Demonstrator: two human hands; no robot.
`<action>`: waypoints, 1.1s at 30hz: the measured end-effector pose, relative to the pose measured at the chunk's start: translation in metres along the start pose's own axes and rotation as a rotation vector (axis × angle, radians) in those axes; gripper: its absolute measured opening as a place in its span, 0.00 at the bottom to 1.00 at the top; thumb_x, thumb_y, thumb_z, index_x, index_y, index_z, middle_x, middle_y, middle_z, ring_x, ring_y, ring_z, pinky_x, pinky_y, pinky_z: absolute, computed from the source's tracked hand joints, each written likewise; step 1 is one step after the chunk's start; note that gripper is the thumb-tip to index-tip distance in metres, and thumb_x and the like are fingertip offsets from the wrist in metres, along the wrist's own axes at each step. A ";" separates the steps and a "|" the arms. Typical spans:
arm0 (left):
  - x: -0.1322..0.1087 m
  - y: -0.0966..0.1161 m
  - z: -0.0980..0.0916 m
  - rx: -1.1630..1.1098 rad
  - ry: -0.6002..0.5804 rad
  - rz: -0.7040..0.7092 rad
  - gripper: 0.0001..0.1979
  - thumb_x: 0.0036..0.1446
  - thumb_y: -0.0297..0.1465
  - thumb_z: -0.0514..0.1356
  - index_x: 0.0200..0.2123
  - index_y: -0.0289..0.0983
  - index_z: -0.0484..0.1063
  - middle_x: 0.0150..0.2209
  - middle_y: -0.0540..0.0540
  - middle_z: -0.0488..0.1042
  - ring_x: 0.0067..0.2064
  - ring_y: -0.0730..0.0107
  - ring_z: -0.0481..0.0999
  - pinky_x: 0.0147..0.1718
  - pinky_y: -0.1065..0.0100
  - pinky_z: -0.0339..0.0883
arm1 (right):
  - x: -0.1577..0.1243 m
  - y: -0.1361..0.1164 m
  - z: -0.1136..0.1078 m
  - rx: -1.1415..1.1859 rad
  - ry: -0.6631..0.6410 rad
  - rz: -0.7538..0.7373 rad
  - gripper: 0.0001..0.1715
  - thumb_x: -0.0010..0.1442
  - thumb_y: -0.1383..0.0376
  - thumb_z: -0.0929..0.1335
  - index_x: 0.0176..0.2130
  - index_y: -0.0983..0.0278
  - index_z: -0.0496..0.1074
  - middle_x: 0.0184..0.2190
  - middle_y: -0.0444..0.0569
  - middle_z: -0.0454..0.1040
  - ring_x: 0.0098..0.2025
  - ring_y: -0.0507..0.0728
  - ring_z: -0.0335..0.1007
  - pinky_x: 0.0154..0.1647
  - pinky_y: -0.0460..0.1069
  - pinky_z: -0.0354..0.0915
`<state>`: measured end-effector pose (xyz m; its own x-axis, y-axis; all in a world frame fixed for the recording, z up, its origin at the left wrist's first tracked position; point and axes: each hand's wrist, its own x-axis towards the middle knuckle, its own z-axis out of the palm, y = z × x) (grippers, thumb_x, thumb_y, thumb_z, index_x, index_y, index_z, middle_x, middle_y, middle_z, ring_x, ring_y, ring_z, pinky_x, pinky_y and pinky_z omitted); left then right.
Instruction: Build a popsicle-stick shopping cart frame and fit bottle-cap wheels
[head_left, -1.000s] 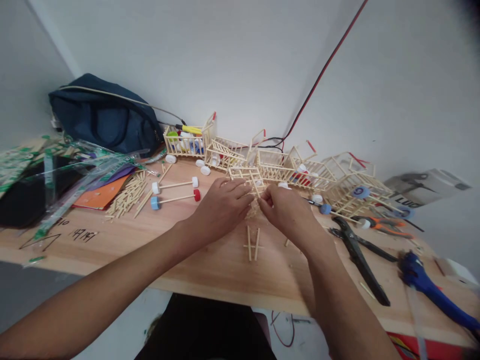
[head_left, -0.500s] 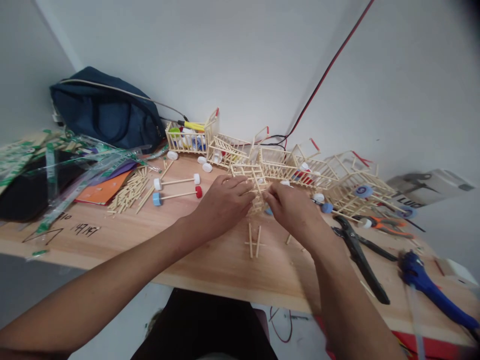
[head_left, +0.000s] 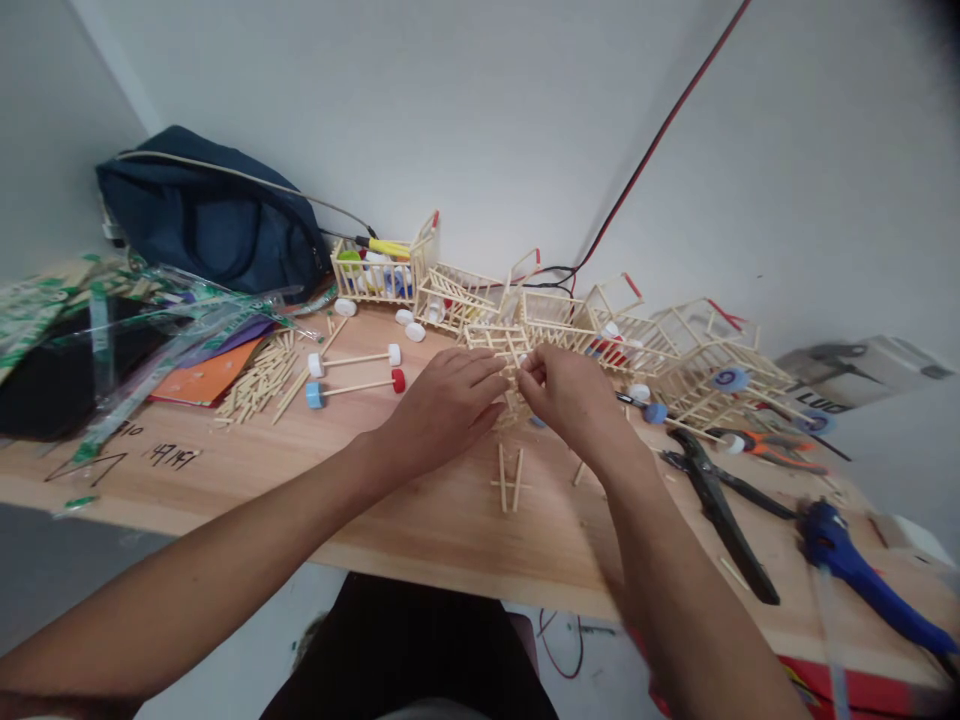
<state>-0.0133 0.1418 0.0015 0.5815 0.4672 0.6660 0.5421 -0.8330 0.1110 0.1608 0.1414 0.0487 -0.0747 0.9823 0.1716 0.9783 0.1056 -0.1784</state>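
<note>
Between my hands stands a small frame of thin wooden sticks (head_left: 504, 342), partly covered by my fingers. My left hand (head_left: 450, 405) is closed against its left side, thumb below and fingers on top. On the right side, my right hand (head_left: 566, 395) has thumb and forefinger pinched together at the frame; whatever lies between the tips is too small to make out. Closer to me, two sticks with a thin crosspiece (head_left: 511, 480) lie on the table. To the left are two stick axles, one with white caps (head_left: 356, 359), the other with a blue and a red cap (head_left: 358, 388).
Several stick carts with red handles (head_left: 375, 275) line the wall. Loose sticks (head_left: 262, 380), plastic sleeves and a dark blue bag (head_left: 217, 215) are left. Black-handled cutters (head_left: 720, 510), orange pliers (head_left: 780, 447) and a blue glue gun (head_left: 862, 575) lie right.
My right hand has shifted slightly left along the frame, its fingertips nearer my left hand. My left hand stays at the frame with only small finger movement.
</note>
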 end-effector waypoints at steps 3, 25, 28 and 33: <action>0.001 -0.001 0.001 -0.012 0.014 0.019 0.11 0.61 0.27 0.55 0.47 0.34 0.70 0.50 0.42 0.75 0.56 0.60 0.69 0.55 0.56 0.63 | 0.000 0.001 0.002 0.009 0.005 -0.003 0.08 0.57 0.65 0.63 0.33 0.63 0.72 0.29 0.50 0.76 0.32 0.55 0.70 0.33 0.47 0.57; -0.005 -0.001 0.001 -0.072 0.060 -0.005 0.11 0.61 0.28 0.55 0.47 0.36 0.70 0.53 0.40 0.72 0.57 0.61 0.68 0.56 0.55 0.63 | -0.025 0.029 -0.005 0.297 0.183 -0.229 0.06 0.59 0.68 0.64 0.34 0.64 0.71 0.30 0.46 0.73 0.31 0.52 0.65 0.34 0.46 0.59; -0.005 -0.001 0.000 -0.044 0.039 0.018 0.09 0.62 0.29 0.55 0.44 0.37 0.72 0.52 0.42 0.74 0.56 0.60 0.68 0.55 0.55 0.63 | -0.037 0.035 -0.003 0.315 0.162 -0.278 0.05 0.60 0.68 0.64 0.35 0.64 0.71 0.33 0.47 0.73 0.34 0.53 0.66 0.38 0.47 0.60; -0.006 -0.001 0.001 -0.055 0.016 0.013 0.09 0.63 0.30 0.54 0.44 0.37 0.72 0.51 0.43 0.74 0.55 0.62 0.69 0.55 0.56 0.63 | -0.061 0.044 0.004 0.315 0.121 -0.238 0.05 0.61 0.68 0.64 0.37 0.62 0.71 0.33 0.47 0.73 0.35 0.54 0.67 0.38 0.48 0.61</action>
<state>-0.0168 0.1405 -0.0037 0.5781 0.4514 0.6797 0.5000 -0.8543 0.1421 0.2073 0.0864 0.0267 -0.2503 0.9014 0.3534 0.8280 0.3885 -0.4044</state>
